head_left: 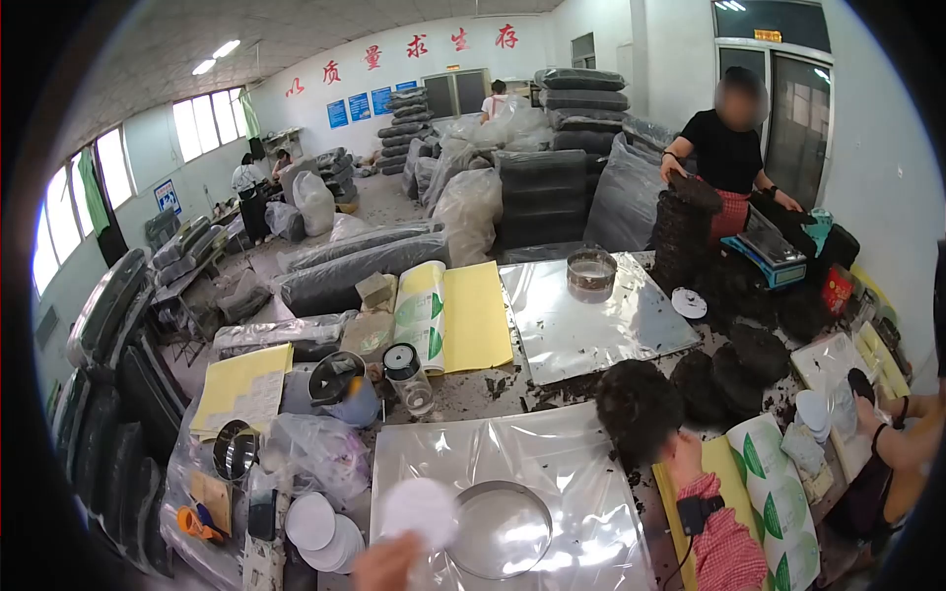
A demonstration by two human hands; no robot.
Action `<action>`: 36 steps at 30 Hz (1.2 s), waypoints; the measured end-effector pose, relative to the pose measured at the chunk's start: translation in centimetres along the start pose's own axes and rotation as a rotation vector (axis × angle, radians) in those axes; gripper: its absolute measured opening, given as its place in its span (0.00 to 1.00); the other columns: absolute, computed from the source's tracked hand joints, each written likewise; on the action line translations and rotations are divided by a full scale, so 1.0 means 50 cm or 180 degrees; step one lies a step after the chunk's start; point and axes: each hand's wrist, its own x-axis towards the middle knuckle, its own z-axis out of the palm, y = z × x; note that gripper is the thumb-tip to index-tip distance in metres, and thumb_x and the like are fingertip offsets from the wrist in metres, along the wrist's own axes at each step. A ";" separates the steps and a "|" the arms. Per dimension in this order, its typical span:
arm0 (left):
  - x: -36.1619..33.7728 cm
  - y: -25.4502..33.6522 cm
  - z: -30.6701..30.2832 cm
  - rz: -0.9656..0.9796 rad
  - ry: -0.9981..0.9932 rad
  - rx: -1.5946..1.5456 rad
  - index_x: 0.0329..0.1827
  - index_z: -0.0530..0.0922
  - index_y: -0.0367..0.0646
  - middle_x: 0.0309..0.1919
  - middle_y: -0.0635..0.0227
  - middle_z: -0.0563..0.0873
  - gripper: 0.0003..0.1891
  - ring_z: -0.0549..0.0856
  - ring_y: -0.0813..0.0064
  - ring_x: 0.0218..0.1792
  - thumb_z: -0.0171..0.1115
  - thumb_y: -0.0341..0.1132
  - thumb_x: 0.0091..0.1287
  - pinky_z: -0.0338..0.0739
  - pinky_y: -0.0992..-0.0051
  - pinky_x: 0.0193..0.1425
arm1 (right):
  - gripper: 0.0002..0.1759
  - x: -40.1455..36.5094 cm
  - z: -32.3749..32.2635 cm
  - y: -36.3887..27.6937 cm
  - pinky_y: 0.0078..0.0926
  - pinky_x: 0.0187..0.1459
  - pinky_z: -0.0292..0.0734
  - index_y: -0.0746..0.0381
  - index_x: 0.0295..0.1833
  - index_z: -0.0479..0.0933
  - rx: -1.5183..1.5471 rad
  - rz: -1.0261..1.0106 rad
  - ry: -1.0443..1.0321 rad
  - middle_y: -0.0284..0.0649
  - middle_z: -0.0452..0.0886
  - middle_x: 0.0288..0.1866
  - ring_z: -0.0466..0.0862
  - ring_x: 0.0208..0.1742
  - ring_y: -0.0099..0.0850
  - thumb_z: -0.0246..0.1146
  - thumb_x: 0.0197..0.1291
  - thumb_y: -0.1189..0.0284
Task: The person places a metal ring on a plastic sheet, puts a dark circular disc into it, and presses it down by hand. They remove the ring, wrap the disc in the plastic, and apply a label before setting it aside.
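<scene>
My left hand (387,563), blurred at the bottom edge, pinches a white round paper disc (421,507). The disc is over the left part of a thin metal ring (545,507), which lies on a shiny, clear-film-covered board (424,443). On the right, my right hand (682,456), below a pink checked sleeve, has its fingers curled at the lower edge of a dark, flaky round cake (636,409). Its fingertips are partly hidden against the cake. Several similar dark cakes (749,360) lie just beyond. More white discs (313,522) are stacked left of the board.
Across the table a person (727,148) touches a tall stack of dark cakes (682,222) beside a blue scale (764,261). Another person's arm (902,443) reaches in from the right. A glass jar (408,379), a second ring (591,276) and orange-handled scissors (197,522) are nearby.
</scene>
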 end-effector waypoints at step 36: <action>0.069 -0.028 0.262 -0.0032 -0.2364 0.1175 0.70 0.63 0.30 0.46 0.54 0.79 0.48 0.85 0.55 0.41 0.74 0.48 0.50 0.84 0.66 0.42 | 0.30 -0.457 0.420 0.051 0.40 0.35 0.82 0.67 0.61 0.68 -0.4936 -0.2121 -0.3195 0.51 0.75 0.43 0.84 0.37 0.46 0.66 0.54 0.68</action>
